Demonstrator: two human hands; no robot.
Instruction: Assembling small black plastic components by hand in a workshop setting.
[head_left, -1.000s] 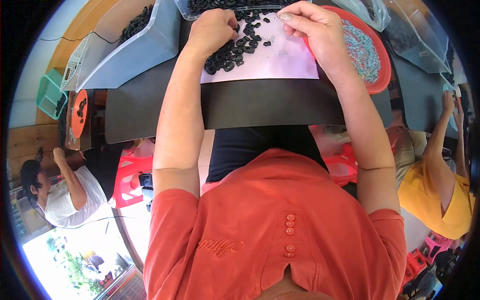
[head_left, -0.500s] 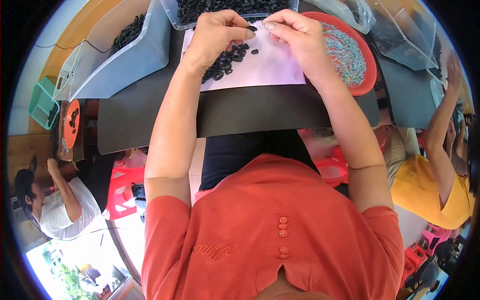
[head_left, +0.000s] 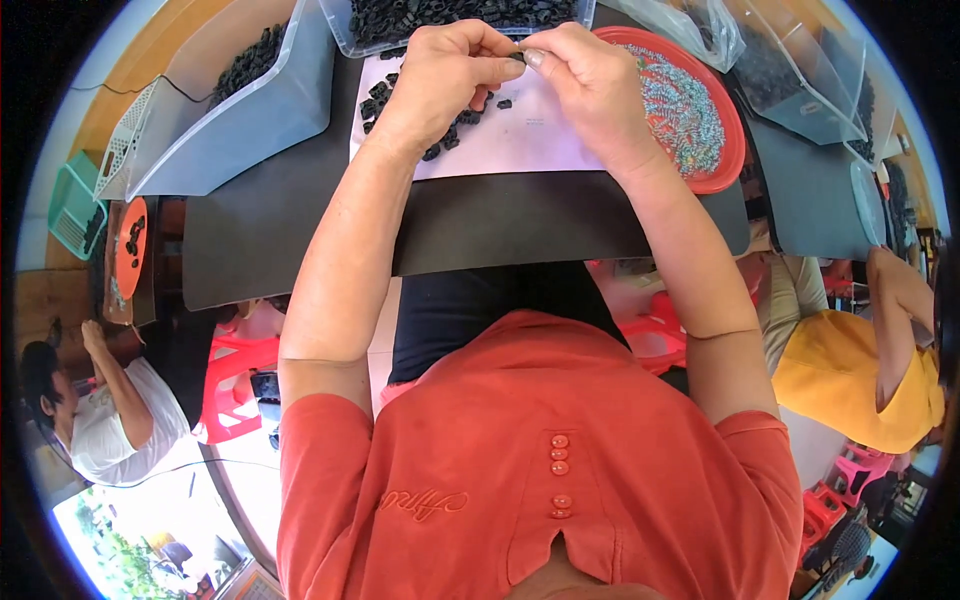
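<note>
My left hand (head_left: 448, 80) pinches a small black plastic part (head_left: 518, 56) between thumb and forefinger. The fingertips of my right hand (head_left: 592, 88) are pressed together against the part's right side; whatever they hold is too small to make out. Both hands are above a white sheet (head_left: 550, 148) on the dark table. Loose black parts (head_left: 377, 100) lie on the sheet around and beneath my left hand, and a single black part (head_left: 504, 104) sits apart from them. Beside my right hand stands a round red tray (head_left: 737, 150) with many small silvery pieces (head_left: 690, 115).
A clear bin (head_left: 345, 38) of black parts stands beyond the sheet. To the left is a big translucent bin (head_left: 240, 145), with another bin (head_left: 800, 105) on the right. A plastic bag (head_left: 715, 40) lies behind the tray. Co-workers sit at both sides.
My right fingertips have come in to meet the black part in my left fingers; before, a small gap lay between them. The view has shifted slightly.
</note>
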